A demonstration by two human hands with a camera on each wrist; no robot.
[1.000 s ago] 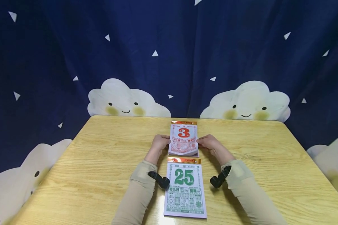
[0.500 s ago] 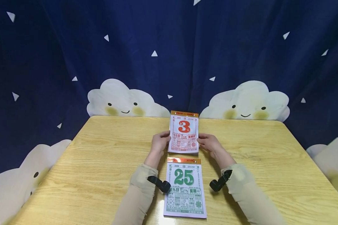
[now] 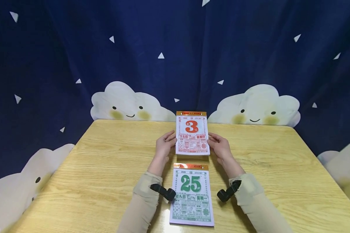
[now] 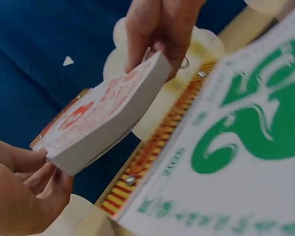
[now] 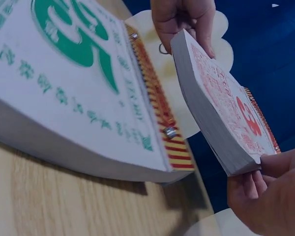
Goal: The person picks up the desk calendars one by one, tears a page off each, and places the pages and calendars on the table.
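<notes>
Both hands hold a thick tear-off calendar (image 3: 192,136) with a red 3 on its top page and a gold-and-red strip along its head. My left hand (image 3: 164,145) pinches its left edge, thumb on the page and fingers underneath, as the left wrist view shows. On the opposite edge my right hand (image 3: 220,146) grips the same way. The calendar is raised off the table, its strip tilted up and away. Nearer to me, a larger tear-off calendar (image 3: 191,207) with a green 25 lies flat between the forearms.
A pale wooden table (image 3: 110,155) carries the green calendar. Behind its far edge hangs a dark blue curtain (image 3: 163,26) with white triangles and smiling clouds. Black wrist cameras (image 3: 164,192) sit on both beige sleeves, close over the green calendar's sides.
Both hands have lifted the red calendar from the table and tilted its strip upward. Its bottom pages, curled before, now lie flat. The green calendar has stayed in place.
</notes>
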